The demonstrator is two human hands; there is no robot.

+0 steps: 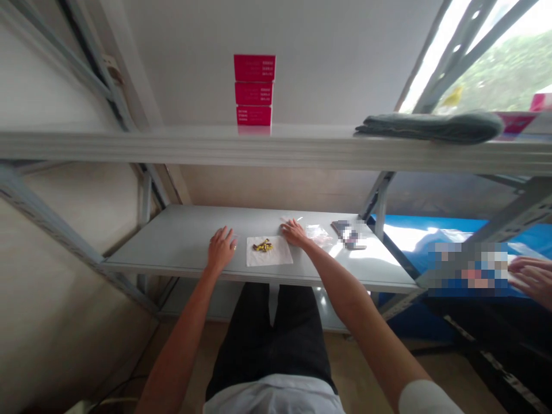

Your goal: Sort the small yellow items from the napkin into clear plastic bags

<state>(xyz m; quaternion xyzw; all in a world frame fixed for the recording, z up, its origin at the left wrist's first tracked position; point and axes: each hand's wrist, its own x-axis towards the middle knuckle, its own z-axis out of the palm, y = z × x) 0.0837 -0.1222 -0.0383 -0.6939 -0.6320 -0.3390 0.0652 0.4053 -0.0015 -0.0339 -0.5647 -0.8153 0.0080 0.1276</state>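
A: We're looking down from the head camera on a grey steel shelf (172,241), both hands out on it. What's the left hand (222,248) doing?

B: Resting palm down on the steel, fingers spread, nothing gripped, just beside a white paper napkin (278,259).

A: And on that napkin?

B: A small cluster of yellow-and-dark pieces (263,246), sitting near the middle of the paper. They're too small to name exactly from up here.

A: Now the right hand (294,232)?

B: Palm down as well, fingers loosely bent, nothing visibly clamped, right at the napkin's far corner. The two hands stand apart, with the napkin between them.

A: What's around it?

B: A clear plastic bag (317,234) just to its right, a small white scrap (290,219) just beyond the fingers, and farther along a dark item (348,234), blurred past reading.

A: Anything overhead?

B: On the upper shelf (172,144), red boxes (254,90) stacked three high and a folded grey-green cloth (431,126) well off to the right.

A: Anyone else in the picture?

B: Yes, another person's hand (532,276) at the far right, over a blue sheet (457,225), well apart from these two.
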